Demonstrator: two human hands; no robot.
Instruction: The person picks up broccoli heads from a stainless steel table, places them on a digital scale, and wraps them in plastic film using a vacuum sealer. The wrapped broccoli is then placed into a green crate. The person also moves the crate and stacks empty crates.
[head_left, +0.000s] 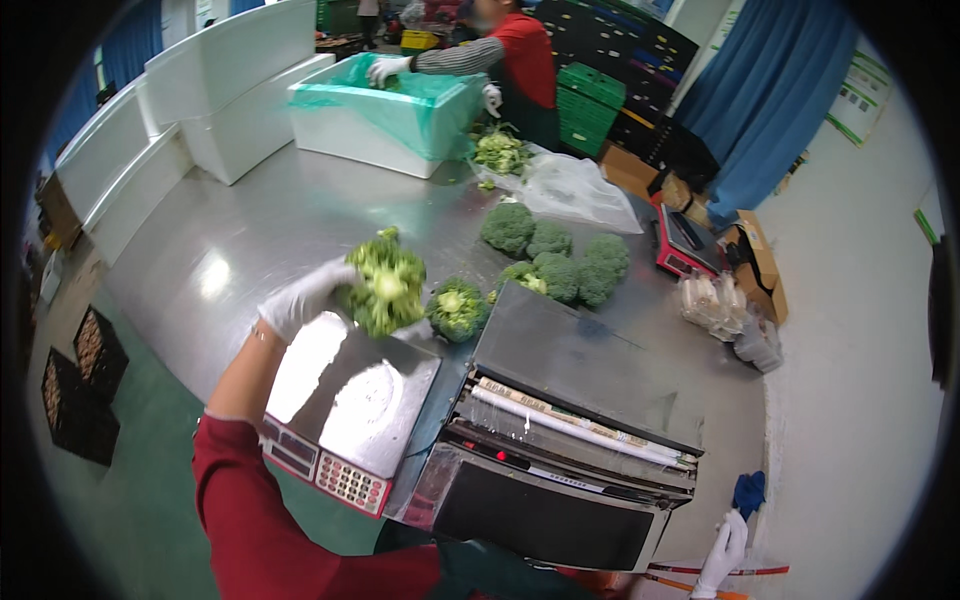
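My left hand (307, 296), in a white glove, holds a broccoli head (386, 285) with its cut stem turned up. Below it lies the bright steel plate of a digital scale (375, 409). A second broccoli head (456, 309) rests stem up on the steel table (247, 202), just right of the held one. At the lower right, my right hand (726, 546), also gloved, appears to hold nothing, its fingers loosely extended. Near its fingertips is a blue cloth (748, 493). In front of me stands a film wrapping machine (555, 502) with a printed film roll (577, 416).
More broccoli heads (559, 274) sit behind the wrapper. Across the table, a person (521, 67) reaches into a lined white foam box (360, 127). Beside it lies a clear plastic bag (577, 191). A red scale (686, 240) and bagged packs (712, 304) line the right edge.
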